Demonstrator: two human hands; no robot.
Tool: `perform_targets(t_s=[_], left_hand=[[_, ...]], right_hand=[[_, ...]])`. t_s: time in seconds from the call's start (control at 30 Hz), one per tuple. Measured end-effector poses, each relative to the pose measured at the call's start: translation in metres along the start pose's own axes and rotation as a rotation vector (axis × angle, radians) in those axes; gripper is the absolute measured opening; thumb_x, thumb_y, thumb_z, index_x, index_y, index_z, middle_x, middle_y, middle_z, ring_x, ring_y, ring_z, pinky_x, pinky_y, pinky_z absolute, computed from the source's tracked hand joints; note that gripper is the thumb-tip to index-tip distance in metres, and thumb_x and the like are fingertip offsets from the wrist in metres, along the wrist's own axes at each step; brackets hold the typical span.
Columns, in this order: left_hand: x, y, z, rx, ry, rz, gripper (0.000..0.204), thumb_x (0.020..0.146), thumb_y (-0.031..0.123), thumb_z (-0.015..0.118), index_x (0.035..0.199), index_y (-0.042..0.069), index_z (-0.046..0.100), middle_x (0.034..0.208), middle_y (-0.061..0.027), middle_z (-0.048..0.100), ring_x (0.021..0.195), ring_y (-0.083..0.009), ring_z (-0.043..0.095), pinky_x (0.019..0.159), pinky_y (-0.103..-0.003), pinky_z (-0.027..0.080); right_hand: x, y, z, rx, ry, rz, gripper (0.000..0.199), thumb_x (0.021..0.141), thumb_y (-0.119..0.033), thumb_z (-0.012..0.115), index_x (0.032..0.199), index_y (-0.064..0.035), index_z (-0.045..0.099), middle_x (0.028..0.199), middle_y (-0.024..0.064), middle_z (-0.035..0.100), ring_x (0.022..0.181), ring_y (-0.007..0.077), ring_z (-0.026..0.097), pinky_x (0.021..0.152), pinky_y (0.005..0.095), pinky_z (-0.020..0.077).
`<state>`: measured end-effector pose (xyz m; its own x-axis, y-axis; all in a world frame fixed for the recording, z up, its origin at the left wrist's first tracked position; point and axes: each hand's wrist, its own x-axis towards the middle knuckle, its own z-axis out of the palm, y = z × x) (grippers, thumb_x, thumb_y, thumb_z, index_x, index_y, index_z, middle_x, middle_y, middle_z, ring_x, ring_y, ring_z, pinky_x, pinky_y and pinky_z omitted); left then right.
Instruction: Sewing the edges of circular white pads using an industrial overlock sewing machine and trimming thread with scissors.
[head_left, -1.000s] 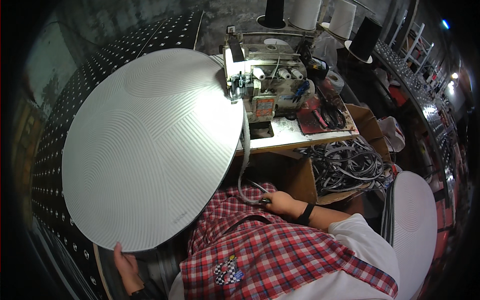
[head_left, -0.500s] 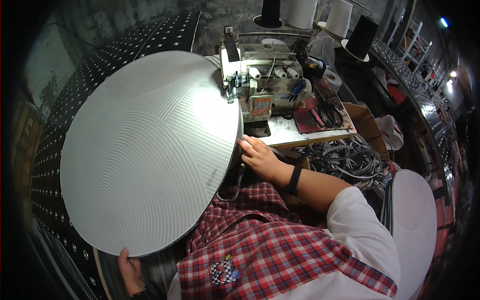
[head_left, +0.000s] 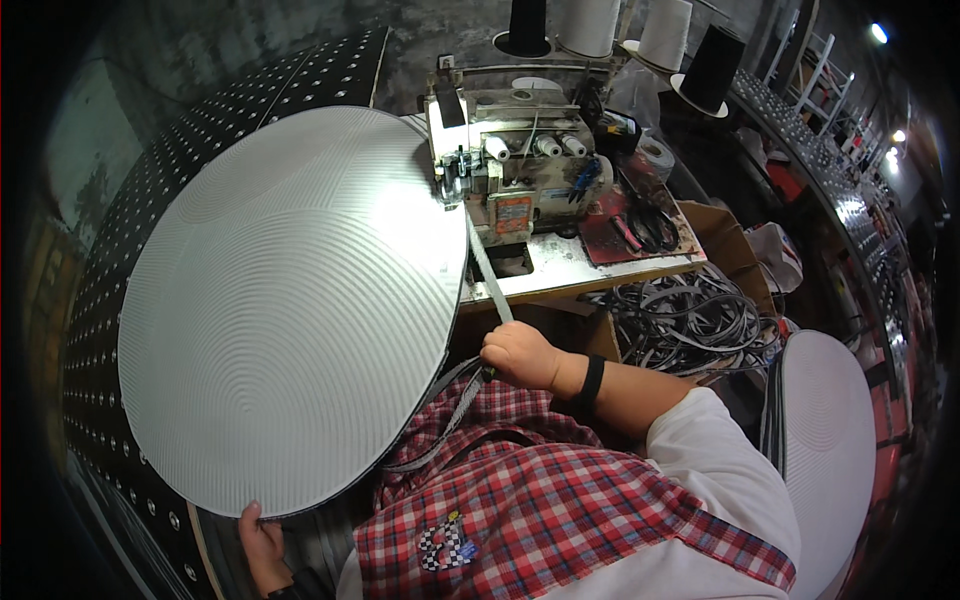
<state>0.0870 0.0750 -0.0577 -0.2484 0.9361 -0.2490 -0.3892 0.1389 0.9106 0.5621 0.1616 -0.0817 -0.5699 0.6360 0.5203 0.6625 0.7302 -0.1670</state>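
A large round light-grey mat (head_left: 250, 330) with ridged curved lines lies tilted to the left of an overlock sewing machine (head_left: 520, 160). Its right edge sits under the lit needle area. At the mat's lower edge my left hand (head_left: 264, 550) grips the rim, thumb on top and the other fingers partly hidden. My right hand (head_left: 522, 355), in front of the machine table, is closed around a narrow grey binding strip (head_left: 489, 275). That strip runs taut up to the needle area, and its loose length hangs from my hand toward my lap.
A cardboard box (head_left: 745, 245) stands beside tangled black-and-grey strips (head_left: 690, 320) right of my hand. Scissors with red handles (head_left: 628, 232) lie on the machine table (head_left: 560, 270). More round mats (head_left: 825, 440) stand at the right. Thread cones (head_left: 662, 35) rise behind the machine.
My right hand has left the mat's right edge and moved down and slightly right, now pulling the strip taut. The mat has turned, carrying its printed mark out of sight.
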Motion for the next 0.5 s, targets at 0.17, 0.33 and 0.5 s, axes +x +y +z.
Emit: perform_targets(t_s=[0.17, 0.33, 0.5], left_hand=[[0.012, 0.01, 0.003, -0.136, 0.256, 0.09, 0.054, 0.074, 0.023, 0.053, 0.118, -0.003, 0.035, 0.118, -0.0129, 0.042, 0.107, -0.0251, 0.043, 0.092, -0.037, 0.032], [0.005, -0.013, -0.024, -0.005, -0.204, 0.001, 0.051, 0.076, 0.027, 0.053, 0.116, -0.001, 0.038, 0.115, -0.01, 0.045, 0.106, -0.0224, 0.042, 0.091, -0.034, 0.032], [0.008, 0.003, 0.008, -0.184, 0.152, 0.072, 0.048, 0.074, 0.019, 0.052, 0.115, -0.004, 0.038, 0.115, -0.0115, 0.045, 0.104, -0.0236, 0.045, 0.09, -0.035, 0.034]], right_hand=[[-0.019, -0.022, 0.002, 0.113, -0.085, 0.143, 0.019, 0.058, -0.011, 0.06, 0.071, -0.0084, 0.047, 0.065, 0.0071, 0.049, 0.062, 0.0269, 0.052, 0.054, 0.0359, 0.0423], [-0.033, -0.036, 0.001, 0.177, -0.245, 0.306, 0.016, 0.062, -0.014, 0.06, 0.071, -0.0078, 0.048, 0.069, 0.0083, 0.052, 0.067, 0.0279, 0.054, 0.058, 0.0365, 0.0443], [-0.044, -0.044, 0.007, 0.217, -0.334, 0.401, 0.015, 0.064, -0.016, 0.058, 0.072, -0.007, 0.049, 0.072, 0.0104, 0.054, 0.07, 0.0295, 0.054, 0.061, 0.038, 0.0439]])
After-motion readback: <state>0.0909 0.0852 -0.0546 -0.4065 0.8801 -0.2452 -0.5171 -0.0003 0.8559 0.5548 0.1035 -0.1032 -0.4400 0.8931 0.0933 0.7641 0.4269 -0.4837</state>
